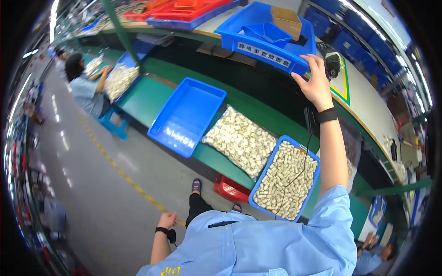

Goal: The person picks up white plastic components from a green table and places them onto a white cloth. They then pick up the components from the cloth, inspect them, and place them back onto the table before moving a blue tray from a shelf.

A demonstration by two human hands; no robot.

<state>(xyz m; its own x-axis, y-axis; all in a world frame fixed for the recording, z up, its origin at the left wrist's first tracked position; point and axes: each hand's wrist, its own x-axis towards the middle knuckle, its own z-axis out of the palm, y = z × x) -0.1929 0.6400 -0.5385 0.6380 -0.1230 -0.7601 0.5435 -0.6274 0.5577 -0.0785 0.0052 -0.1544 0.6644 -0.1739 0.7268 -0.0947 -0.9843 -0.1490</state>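
Note:
My right hand (317, 83) is raised to a shelf. Its fingers and thumb pinch the near right corner of a labelled blue bin (235, 42). A smaller blue tray (267, 33) and a brown cardboard box (286, 23) sit inside that bin. My left hand (169, 220) hangs low at my side over the floor, fingers curled with nothing visible in them. Each wrist wears a black band, and a thin cord runs down from the right one. Below on the green bench lie a blue tray of small pale cylindrical parts (285, 179) and a clear bag of cream-coloured parts (241, 140).
Left of the bag stands a large blue tray (186, 115). Under the bench is a red container (230, 188). Red trays (184, 11) stand farther along the shelf. A green post (120, 32) rises beside a seated co-worker (85, 87) handling another bag. Another person (373, 257) is at lower right.

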